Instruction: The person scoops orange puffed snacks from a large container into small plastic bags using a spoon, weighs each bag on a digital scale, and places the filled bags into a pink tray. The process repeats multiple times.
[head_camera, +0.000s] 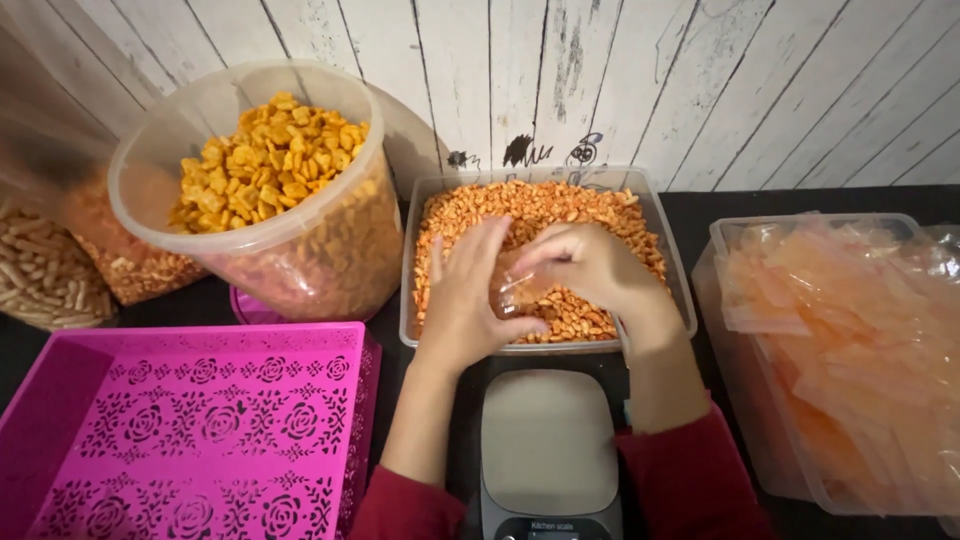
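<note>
I see my left hand (465, 295) and right hand (590, 265) over the clear tub (680, 300) of small orange snacks, fingers curled together, pinching a small clear bag (518, 290) between them. Which way its long axis runs I cannot tell. The scale (547, 440) sits just below the tub's near edge; the pink basket (190, 430) lies left.

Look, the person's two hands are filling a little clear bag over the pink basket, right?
Not quite. In the head view, both hands, left hand and right hand, hold the little clear bag over the clear tub of orange snacks, not over the pink basket, which lies to the left.
</note>
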